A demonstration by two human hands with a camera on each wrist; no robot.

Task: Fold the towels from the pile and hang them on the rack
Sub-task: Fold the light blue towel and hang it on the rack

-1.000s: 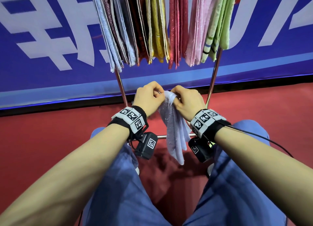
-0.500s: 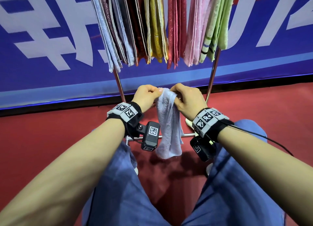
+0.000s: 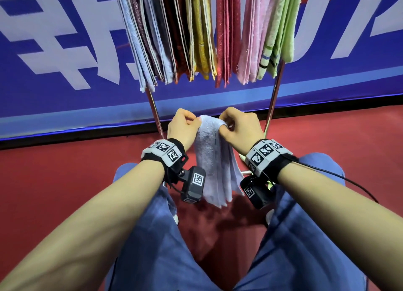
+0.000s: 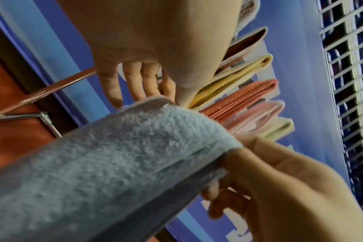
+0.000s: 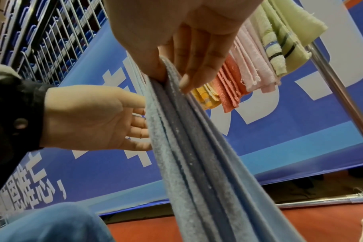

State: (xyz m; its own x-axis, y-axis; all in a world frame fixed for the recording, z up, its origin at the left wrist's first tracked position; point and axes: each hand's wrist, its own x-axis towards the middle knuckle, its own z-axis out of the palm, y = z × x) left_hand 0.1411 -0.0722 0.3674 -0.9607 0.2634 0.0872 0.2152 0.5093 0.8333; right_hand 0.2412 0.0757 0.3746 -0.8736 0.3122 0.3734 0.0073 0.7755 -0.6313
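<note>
Terry cloth, pale blue, hangs folded between my two hands: the towel (image 3: 214, 159) droops from its top fold toward my knees, in front of the rack (image 3: 155, 109). From the head view my left hand (image 3: 183, 128) has its fingers curled over the towel's left top corner, and my right hand (image 3: 238, 127) is curled onto the right corner, knuckles up. That view hides the fingertips. The left wrist view fills them in on one side, with the left fingers (image 4: 133, 81) lying behind the towel's upper edge and the thumb in front, though it is blurred. The right wrist view shows the thumb and fingers (image 5: 199, 65) pinching the stacked layers edge-on, several plies visible, which the head view flattens into one sheet.

On the rack's upper part hang the folded towels (image 3: 207, 35) packed side by side: pale blue and maroon at left, then yellow, red, pink, and green at right. Behind stands a blue banner (image 3: 65, 50); the floor (image 3: 54, 170) is red.
</note>
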